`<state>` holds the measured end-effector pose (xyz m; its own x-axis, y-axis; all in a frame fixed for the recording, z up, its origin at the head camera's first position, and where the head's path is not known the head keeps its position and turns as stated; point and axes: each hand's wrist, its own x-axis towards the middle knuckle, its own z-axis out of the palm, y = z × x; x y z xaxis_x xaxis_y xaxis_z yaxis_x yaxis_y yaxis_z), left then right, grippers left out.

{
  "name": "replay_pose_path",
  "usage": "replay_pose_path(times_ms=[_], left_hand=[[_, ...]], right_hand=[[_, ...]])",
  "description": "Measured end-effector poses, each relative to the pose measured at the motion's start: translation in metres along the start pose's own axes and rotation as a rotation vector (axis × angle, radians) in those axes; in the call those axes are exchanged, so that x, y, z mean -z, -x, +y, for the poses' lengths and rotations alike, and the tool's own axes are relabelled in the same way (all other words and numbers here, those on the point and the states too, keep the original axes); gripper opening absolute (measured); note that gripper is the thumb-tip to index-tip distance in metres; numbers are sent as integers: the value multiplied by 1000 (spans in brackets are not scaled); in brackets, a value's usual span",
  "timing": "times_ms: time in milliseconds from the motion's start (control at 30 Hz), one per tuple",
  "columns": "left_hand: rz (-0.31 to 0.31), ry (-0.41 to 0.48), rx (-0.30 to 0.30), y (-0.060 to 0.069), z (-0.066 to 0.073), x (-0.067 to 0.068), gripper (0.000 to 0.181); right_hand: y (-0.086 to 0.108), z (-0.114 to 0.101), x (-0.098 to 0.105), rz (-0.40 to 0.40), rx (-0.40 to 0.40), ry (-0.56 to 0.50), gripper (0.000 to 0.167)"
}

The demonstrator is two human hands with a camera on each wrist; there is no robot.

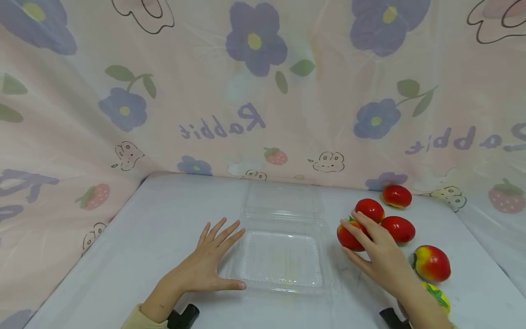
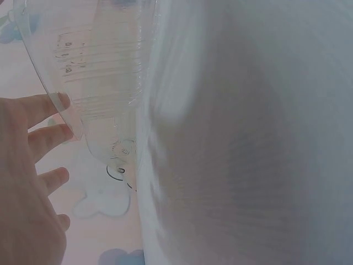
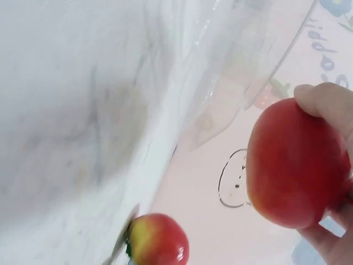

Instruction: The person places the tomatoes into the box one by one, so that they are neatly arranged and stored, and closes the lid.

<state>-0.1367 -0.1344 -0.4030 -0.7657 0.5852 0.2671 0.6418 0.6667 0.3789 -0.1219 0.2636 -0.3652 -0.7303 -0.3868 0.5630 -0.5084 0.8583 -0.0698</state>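
My right hand (image 1: 384,256) grips a red toy fruit with a green top (image 1: 349,236) between thumb and fingers. Close up in the right wrist view, the same smooth red fruit (image 3: 292,165) appears lifted off the table. Left of it lies a clear plastic clamshell box (image 1: 283,289), lid folded back, with nothing in its tray. At the box's left side my left hand (image 1: 209,265) is spread wide and holds nothing. Two of its fingertips overlap the box's edge (image 2: 41,72) in the left wrist view; I cannot tell whether they touch.
More toy fruits lie on the right: a red one behind the held fruit (image 1: 371,209), another red one (image 1: 398,229), a far red one (image 1: 397,196), a red-yellow one (image 1: 433,263) and a partly hidden yellow-green one (image 1: 441,297). A patterned curtain (image 1: 287,114) hangs behind the white table (image 1: 172,214).
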Motion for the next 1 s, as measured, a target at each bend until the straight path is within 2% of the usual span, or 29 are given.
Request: replay_pose_path(times_ms=[400, 1000], left_hand=[[-5, 7, 1, 0, 0, 1, 104], [-14, 13, 5, -1, 0, 0, 106]], right_hand=[[-18, -17, -12, -9, 24, -31, 77], [-33, -33, -26, -20, 89, -75, 71]])
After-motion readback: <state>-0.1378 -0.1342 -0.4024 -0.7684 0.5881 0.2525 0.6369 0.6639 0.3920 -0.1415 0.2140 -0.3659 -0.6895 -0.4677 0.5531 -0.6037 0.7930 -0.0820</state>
